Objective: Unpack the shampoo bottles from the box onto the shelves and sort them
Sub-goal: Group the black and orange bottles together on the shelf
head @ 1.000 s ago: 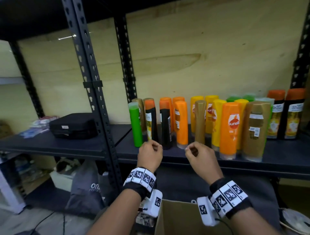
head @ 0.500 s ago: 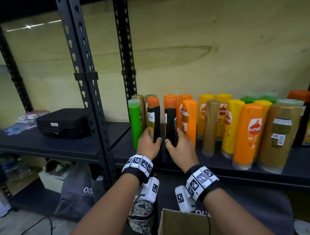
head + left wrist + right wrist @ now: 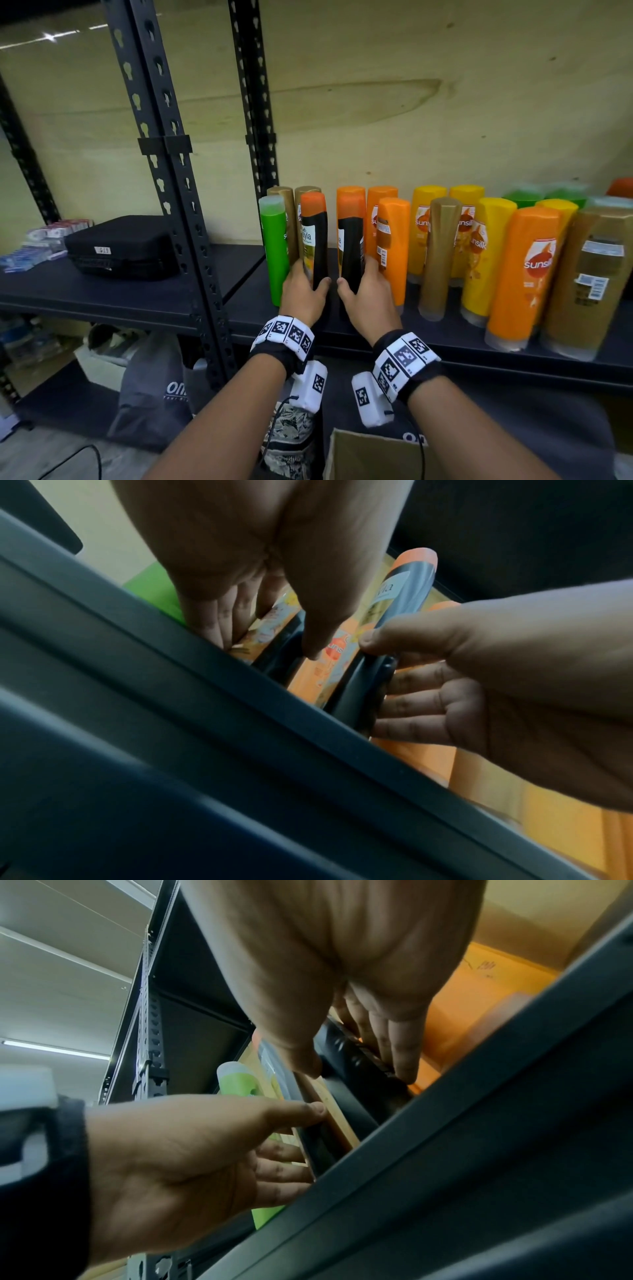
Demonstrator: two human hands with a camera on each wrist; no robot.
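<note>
Two black shampoo bottles with orange caps stand side by side at the left front of the dark shelf (image 3: 445, 346). My left hand (image 3: 303, 294) grips the lower part of the left black bottle (image 3: 313, 240), thumb on its right side. My right hand (image 3: 364, 296) grips the lower part of the right black bottle (image 3: 351, 240). Both bases are hidden behind my hands. In the left wrist view my left hand (image 3: 267, 642) wraps the left black bottle (image 3: 277, 653). The right wrist view shows my right hand (image 3: 352, 1066) around the right black bottle (image 3: 356, 1085).
A green bottle (image 3: 274, 246) stands just left of my left hand, gold bottles (image 3: 284, 205) behind it. Orange bottles (image 3: 392, 246), yellow ones and a gold bottle (image 3: 438, 257) crowd the right. A rack post (image 3: 178, 212) stands left, a black case (image 3: 120, 246) beyond. The cardboard box (image 3: 370, 455) sits below.
A second ago both hands hovered empty in front of the shelf edge. They have reached in and closed round the two black bottles, and the view has moved closer.
</note>
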